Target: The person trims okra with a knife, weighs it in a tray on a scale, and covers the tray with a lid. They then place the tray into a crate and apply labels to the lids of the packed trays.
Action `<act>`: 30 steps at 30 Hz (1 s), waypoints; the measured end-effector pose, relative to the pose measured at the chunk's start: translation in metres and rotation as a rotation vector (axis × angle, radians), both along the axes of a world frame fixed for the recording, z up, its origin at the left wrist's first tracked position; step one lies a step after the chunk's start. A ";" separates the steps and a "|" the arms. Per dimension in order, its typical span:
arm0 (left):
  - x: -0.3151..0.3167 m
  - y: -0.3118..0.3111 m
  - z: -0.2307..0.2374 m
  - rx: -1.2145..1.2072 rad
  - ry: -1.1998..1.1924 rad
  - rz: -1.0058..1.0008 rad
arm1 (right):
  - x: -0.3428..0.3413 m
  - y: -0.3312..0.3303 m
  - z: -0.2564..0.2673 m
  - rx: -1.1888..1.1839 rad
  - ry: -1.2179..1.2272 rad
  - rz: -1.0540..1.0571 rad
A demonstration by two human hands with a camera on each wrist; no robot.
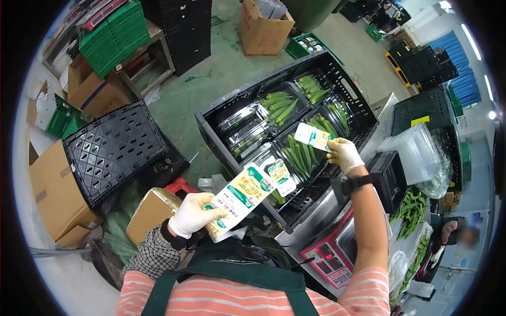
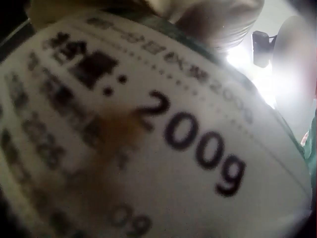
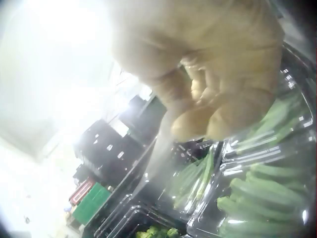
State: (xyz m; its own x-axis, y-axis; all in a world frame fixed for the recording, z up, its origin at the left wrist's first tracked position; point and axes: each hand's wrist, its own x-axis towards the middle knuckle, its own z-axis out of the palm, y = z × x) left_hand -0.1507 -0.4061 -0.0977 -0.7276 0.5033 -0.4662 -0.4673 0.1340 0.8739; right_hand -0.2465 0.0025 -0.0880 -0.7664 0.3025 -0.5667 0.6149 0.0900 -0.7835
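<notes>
My gloved left hand grips a strip of printed labels in front of my body. In the left wrist view the label strip fills the picture, with "200g" printed large. My gloved right hand pinches a single label by its end, over the black crate. Clear lidded packs of okra lie in rows inside it. Another label shows on a near pack beside the strip. In the right wrist view the right hand's fingers meet above okra packs.
A red scale with a lit display stands by my right arm. Loose okra and clear plastic lids are on the right. An upturned black crate and cardboard boxes stand on the left. A person is at far right.
</notes>
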 end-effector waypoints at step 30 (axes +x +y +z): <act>-0.013 0.027 0.034 0.223 0.108 -0.019 | 0.068 -0.174 0.088 0.479 0.506 1.131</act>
State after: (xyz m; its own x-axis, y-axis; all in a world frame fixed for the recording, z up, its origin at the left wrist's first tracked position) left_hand -0.1638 -0.3795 -0.0640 -0.7569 0.5988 -0.2620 -0.3685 -0.0599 0.9277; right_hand -0.1789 -0.1716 -0.0002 -0.8198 -0.5490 -0.1630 -0.3293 0.6847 -0.6502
